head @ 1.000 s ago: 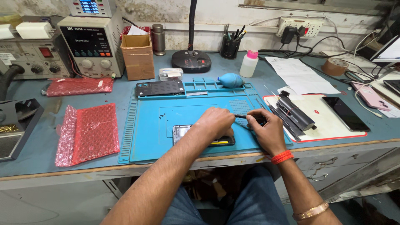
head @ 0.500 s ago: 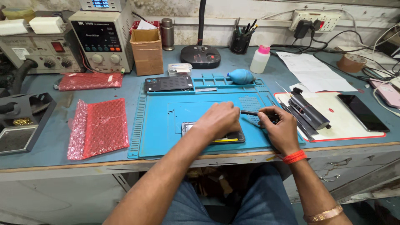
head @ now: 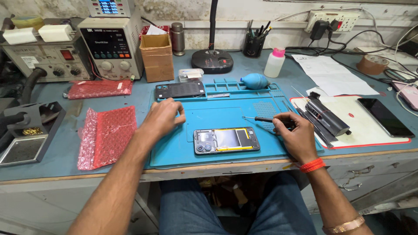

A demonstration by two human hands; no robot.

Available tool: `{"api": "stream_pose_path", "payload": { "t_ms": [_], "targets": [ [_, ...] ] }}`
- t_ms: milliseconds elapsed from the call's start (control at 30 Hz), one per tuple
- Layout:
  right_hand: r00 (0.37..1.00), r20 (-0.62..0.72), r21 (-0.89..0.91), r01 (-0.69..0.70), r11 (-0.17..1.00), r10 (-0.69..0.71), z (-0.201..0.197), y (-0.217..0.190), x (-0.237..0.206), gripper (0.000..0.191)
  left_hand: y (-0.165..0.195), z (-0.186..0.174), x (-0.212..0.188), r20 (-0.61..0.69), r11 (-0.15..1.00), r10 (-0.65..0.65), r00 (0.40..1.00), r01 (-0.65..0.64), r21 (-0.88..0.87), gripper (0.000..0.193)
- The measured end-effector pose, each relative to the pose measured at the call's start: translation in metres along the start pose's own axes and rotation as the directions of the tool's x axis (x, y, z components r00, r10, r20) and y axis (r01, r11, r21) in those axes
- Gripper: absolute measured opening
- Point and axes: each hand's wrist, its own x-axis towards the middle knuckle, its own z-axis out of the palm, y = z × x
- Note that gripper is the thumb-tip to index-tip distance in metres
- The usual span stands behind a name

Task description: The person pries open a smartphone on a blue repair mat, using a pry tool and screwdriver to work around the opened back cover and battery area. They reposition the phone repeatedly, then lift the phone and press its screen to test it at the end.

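A slim black-handled screwdriver point(head: 266, 119) is gripped in the right hand point(head: 295, 135), its metal tip pointed left over the blue silicone work mat point(head: 226, 114). The opened smartphone with exposed yellow-edged interior point(head: 226, 140) is laid flat on the mat's front part, just left of that hand and untouched. The left hand point(head: 162, 116) is held loosely curled and empty, its fingers rested on the mat's upper left, just below the dark rectangular back cover point(head: 180, 90). A red bubble-wrap pouch point(head: 108, 135) is seen on the table point(head: 52, 167).
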Motion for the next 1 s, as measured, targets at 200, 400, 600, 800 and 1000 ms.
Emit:
{"api": "stream_pose_path", "payload": {
  "t_ms": [200, 400, 600, 800, 1000],
  "targets": [
    [1.000, 0.014, -0.003, -0.018, 1.000, 0.018, 0.000, -0.001, 0.000, 0.017, -0.003, -0.003, 0.001, -0.056, 0.993, -0.106, 0.993, 0.102, -0.064, 0.023],
    [1.000, 0.008, 0.019, -0.007, 1.000, 0.007, 0.000, -0.001, 0.000, 0.017, 0.008, -0.005, 0.003, -0.133, 0.987, -0.136, 0.982, 0.123, -0.100, 0.022],
    [1.000, 0.007, 0.030, 0.000, 1.000, 0.000, -0.002, 0.001, 0.000, 0.017, 0.035, -0.004, 0.004, 0.127, 0.979, 0.007, 0.992, 0.018, -0.201, 0.038],
    [1.000, 0.005, 0.033, 0.006, 0.999, -0.006, -0.003, 0.005, 0.000, 0.017, 0.026, -0.003, 0.002, 0.095, 0.981, -0.123, 0.988, 0.135, -0.136, 0.087],
    [1.000, 0.009, 0.031, 0.010, 0.999, -0.010, -0.004, 0.005, 0.001, 0.017, 0.004, 0.013, -0.003, -0.076, 0.983, -0.184, 0.980, 0.183, -0.013, 0.063]
  ]
}}
